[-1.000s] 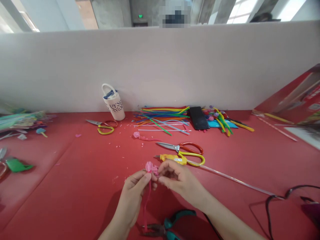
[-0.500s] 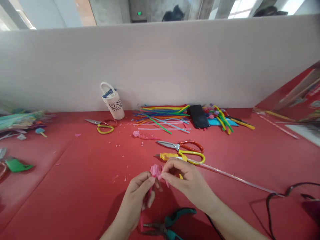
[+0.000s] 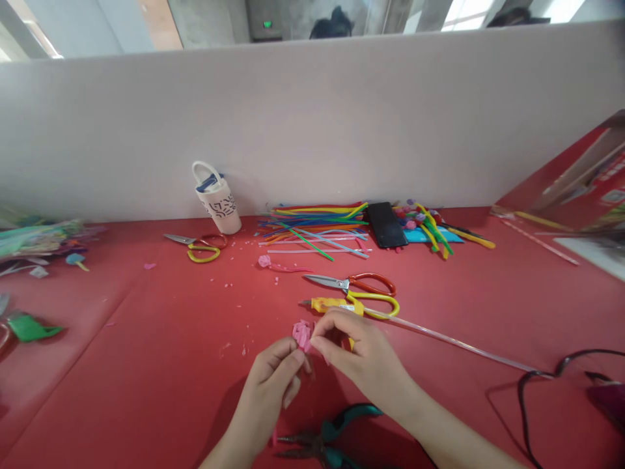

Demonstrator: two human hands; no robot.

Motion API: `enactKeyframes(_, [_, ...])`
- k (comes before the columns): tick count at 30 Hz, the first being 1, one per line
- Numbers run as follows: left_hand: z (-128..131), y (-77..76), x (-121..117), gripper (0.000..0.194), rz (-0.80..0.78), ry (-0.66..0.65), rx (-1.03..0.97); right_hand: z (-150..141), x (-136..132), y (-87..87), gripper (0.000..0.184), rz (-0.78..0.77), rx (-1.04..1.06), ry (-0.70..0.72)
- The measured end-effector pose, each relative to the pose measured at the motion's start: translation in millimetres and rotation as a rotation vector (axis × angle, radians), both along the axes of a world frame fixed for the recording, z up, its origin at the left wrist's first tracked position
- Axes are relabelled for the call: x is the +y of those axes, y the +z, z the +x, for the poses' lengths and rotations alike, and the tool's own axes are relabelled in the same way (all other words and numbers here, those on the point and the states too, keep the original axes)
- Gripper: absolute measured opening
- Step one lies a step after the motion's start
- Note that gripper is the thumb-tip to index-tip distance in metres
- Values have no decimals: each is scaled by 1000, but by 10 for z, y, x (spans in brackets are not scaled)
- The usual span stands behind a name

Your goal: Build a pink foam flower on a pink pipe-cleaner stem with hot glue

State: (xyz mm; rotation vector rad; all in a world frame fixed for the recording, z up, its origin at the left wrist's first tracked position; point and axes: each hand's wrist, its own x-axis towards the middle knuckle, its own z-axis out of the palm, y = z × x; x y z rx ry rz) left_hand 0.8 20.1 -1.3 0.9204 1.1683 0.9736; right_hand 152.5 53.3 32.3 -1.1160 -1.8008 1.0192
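A small pink flower [image 3: 302, 333] with crumpled petals is held over the red table. My left hand [image 3: 271, 381] pinches it at the base, between thumb and fingers. On the flower's right side, the thumb and forefinger of my right hand [image 3: 361, 355] are pressed together at its edge, on a pink petal piece. The flower's pink stem drops behind my left hand, so most of it is hidden. Just beyond my right hand lies a yellow glue gun [image 3: 329, 305] with a long clear glue stick [image 3: 449, 337]. Pliers [image 3: 317, 445] with green handles lie below my hands.
Scissors [image 3: 336, 283] with red and yellow handles lie beyond the glue gun, another pair [image 3: 198, 246] farther left. Behind are a second pink flower [image 3: 264, 261], coloured strips [image 3: 312, 225], a phone [image 3: 385, 225] and a white cup [image 3: 222, 207]. A black cable [image 3: 522, 404] curves at right.
Both hands and the flower have shifted slightly right. My right fingers, apart at first, have closed at the flower's right edge. The petals look more gathered and tilted.
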Motion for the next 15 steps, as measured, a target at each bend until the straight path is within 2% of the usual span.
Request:
enactKeyframes(9, [-28,17,-21,29,115,-23,47,-10,-63,-3,12,162,-103,-13])
enactKeyframes(13, [-37,21,-57,28,202,-13,36,18,-153,13,7,379,-118,-8])
enactKeyframes(15, [-50,34,-78,26,265,-28,54,30,-205,26,11,513,-122,-4])
